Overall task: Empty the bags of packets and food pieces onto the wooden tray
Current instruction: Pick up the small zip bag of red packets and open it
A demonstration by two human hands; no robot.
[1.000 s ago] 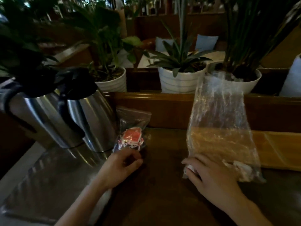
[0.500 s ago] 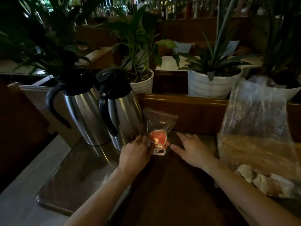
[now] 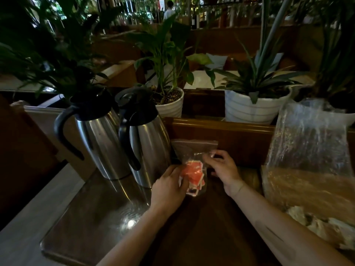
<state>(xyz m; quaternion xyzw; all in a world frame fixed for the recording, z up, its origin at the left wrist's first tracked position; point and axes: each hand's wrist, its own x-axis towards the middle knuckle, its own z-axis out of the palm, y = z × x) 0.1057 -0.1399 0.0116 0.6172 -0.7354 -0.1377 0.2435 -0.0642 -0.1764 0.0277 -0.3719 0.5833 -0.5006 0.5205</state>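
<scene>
1. Head view: I see my left hand (image 3: pixel 169 191) gripping the small bag (image 3: pixel 194 164) low at its red packets (image 3: pixel 193 174), upright on the counter (image 3: pixel 201 237).
2. My right hand (image 3: pixel 223 169) pinches the bag's side.
3. Dim light blurs the large bag (image 3: pixel 307 150), cut off at right.

Small clear zip bag (image 3: pixel 194 150) stood upright on the dark tabletop, red-and-white packets (image 3: pixel 193 174) bunched at its bottom, large clear bag (image 3: pixel 307 143) upright at right, pale food pieces (image 3: pixel 315 223) at its base, wooden tray (image 3: pixel 251 177) partly visible behind.
</scene>
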